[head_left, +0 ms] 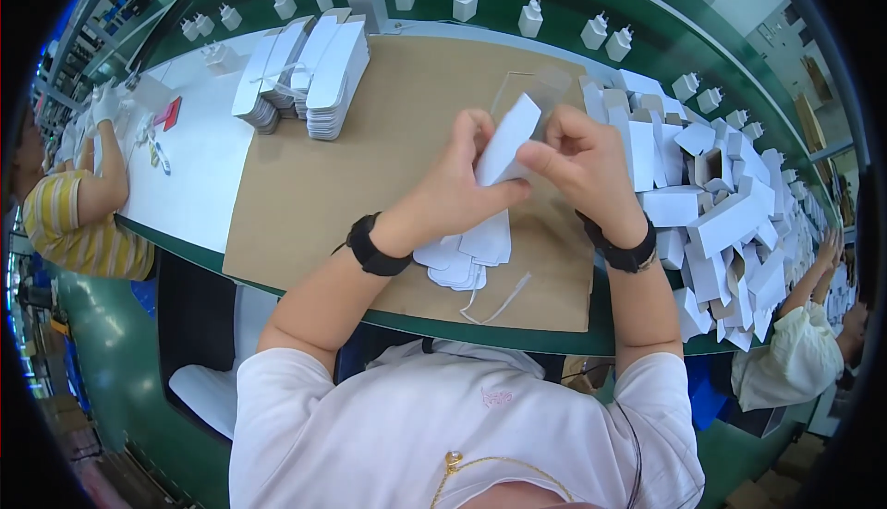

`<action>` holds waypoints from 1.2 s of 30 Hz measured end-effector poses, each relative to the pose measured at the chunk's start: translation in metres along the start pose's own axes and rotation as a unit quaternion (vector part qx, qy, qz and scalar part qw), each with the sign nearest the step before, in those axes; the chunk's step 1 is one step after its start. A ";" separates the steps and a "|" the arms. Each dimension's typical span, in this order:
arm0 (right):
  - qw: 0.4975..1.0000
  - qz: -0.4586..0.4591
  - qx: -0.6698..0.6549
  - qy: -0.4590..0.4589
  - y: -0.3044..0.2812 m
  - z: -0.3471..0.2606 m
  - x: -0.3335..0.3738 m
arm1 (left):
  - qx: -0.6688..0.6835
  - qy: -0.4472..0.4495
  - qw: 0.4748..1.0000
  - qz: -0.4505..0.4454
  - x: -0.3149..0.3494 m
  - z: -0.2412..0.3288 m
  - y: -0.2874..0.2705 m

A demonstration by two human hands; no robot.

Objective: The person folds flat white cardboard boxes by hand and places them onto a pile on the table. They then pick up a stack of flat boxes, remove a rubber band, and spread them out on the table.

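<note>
Seen from above, a person in a pale short-sleeved top works with bare hands at a bench covered by a brown cardboard sheet. Near the middle of the sheet, the left hand is closed around a narrow white carton, raised and tilted, its upper end leaning right. The right hand is close beside it, fingers curled and thumb against the carton's right side; whether it also pinches the carton cannot be told. Each wrist wears a black band.

Below the hands lie flat white cartons in a loose stack, with a thin white strip just to their right. Bundled flat cartons stand at the upper left. A large heap of white boxes fills the right side. Co-workers sit at the left and right edges.
</note>
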State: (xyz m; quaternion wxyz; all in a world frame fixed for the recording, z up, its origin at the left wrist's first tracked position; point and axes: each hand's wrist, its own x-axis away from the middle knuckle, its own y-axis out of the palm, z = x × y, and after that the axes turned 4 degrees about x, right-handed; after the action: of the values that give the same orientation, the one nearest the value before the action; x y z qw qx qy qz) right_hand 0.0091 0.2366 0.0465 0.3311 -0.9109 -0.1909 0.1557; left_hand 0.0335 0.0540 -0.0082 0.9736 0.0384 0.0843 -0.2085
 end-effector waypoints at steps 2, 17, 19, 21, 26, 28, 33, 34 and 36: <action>0.999 0.015 -0.027 -0.009 0.007 0.006 0.000 | 0.027 0.079 0.993 0.080 0.002 0.011 0.017; 0.958 0.173 -0.129 -0.189 0.031 0.004 0.006 | 0.230 -0.019 0.973 0.028 0.004 0.016 0.008; 0.945 0.166 -0.202 -0.198 0.032 -0.002 0.004 | 0.225 -0.024 0.974 0.013 0.004 0.019 0.005; 0.932 0.128 -0.309 -0.143 0.023 -0.006 0.007 | 0.226 -0.058 0.972 -0.027 0.003 0.021 0.000; 0.961 0.052 -0.266 -0.054 0.004 -0.003 0.004 | 0.064 -0.001 0.997 -0.046 0.004 0.017 -0.008; 0.967 0.047 -0.247 -0.028 0.000 0.000 0.003 | 0.031 -0.001 0.998 -0.057 0.005 0.020 -0.009; 0.963 -0.032 -0.249 -0.101 0.000 0.004 0.002 | 0.023 0.027 0.999 -0.021 0.003 0.015 -0.008; 0.963 -0.032 -0.248 -0.101 0.000 0.005 0.002 | 0.010 0.044 0.999 -0.020 0.002 0.014 -0.007; 0.964 -0.028 -0.224 -0.143 0.000 0.004 0.002 | 0.028 0.035 0.999 -0.006 0.000 0.012 -0.007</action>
State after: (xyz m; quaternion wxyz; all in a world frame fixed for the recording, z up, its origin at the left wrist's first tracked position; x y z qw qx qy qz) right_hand 0.0095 0.2396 0.0427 0.0922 -0.9244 -0.2916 0.2278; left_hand 0.0322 0.0459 0.0029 0.9674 0.0720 0.1124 -0.2151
